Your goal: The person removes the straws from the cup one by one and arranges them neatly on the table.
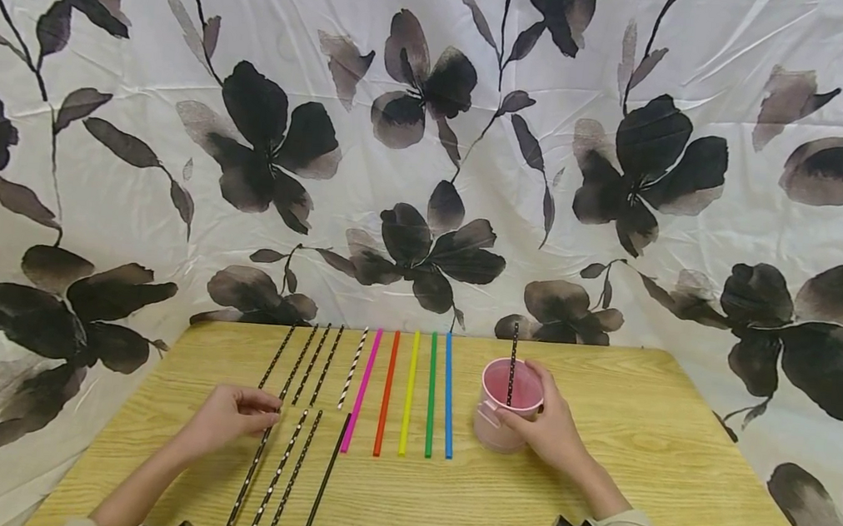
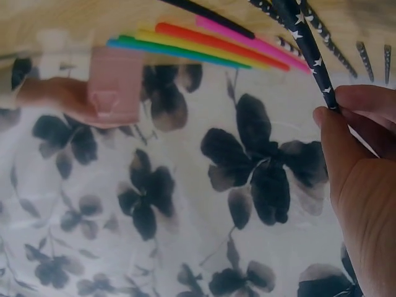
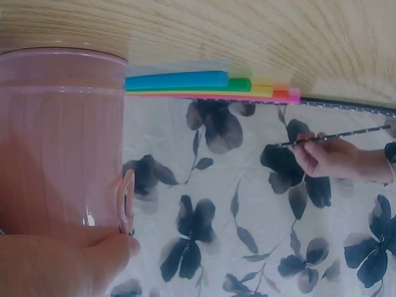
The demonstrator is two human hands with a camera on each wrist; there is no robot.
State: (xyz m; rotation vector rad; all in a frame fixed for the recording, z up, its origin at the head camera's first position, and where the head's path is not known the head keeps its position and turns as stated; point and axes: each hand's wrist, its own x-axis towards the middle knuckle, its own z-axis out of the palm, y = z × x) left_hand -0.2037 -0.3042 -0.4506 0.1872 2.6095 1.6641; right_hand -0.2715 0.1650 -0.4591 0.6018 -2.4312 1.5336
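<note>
My left hand (image 1: 223, 423) pinches a black paper straw with white stars (image 2: 309, 49) between thumb and fingers, near one end. In the right wrist view the straw (image 3: 346, 133) is raised and slanted. My right hand (image 1: 560, 438) grips a pink cup (image 1: 498, 433) with a small side handle, its thumb near the rim. One black dotted straw (image 1: 514, 346) stands upright in the cup. Below and right of the left hand lie black patterned straws (image 1: 274, 480) and a plain black straw (image 1: 323, 484).
Further back lie several dark patterned straws (image 1: 312, 366) and a black-and-white striped straw (image 1: 354, 367). Right of them, side by side, are magenta (image 1: 361, 391), red (image 1: 387, 394), yellow (image 1: 408, 395), green (image 1: 431, 397) and blue (image 1: 450, 399) straws. A floral cloth (image 1: 430, 163) hangs behind the wooden table (image 1: 505, 513).
</note>
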